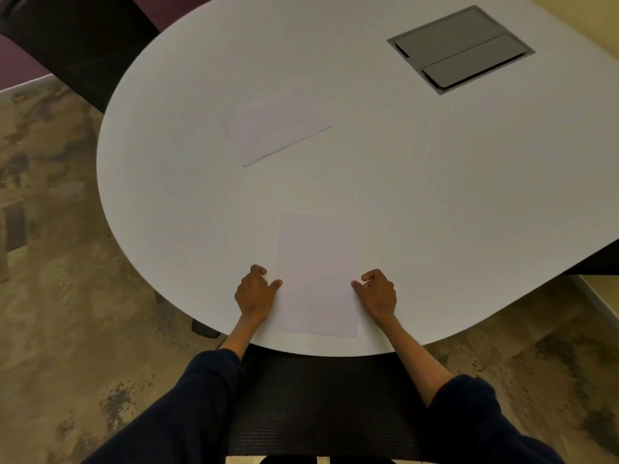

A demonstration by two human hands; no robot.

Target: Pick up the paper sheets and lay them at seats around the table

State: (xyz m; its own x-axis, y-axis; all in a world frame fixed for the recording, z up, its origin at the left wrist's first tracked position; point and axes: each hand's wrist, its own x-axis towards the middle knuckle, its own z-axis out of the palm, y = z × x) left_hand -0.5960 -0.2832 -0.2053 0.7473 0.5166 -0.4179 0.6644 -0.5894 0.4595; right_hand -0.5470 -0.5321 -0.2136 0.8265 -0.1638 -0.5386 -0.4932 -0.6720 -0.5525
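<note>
A single white paper sheet [316, 272] lies flat on the white rounded table [435, 212], near the front edge, in front of a black mesh chair [321, 403]. My left hand [256, 293] rests at the sheet's left edge, thumb touching it. My right hand [376, 293] rests at its right edge, thumb against the paper. Both hands have curled fingers and hold nothing lifted. A thin stack of paper sheets [279, 127] lies farther back, left of the middle, turned at an angle.
A grey hatch with two lids [460, 48] is set into the table at the back right. A dark chair [77, 45] stands at the far left corner. Patterned carpet [57, 262] surrounds the table. A faint further sheet may lie at right of centre; I cannot tell.
</note>
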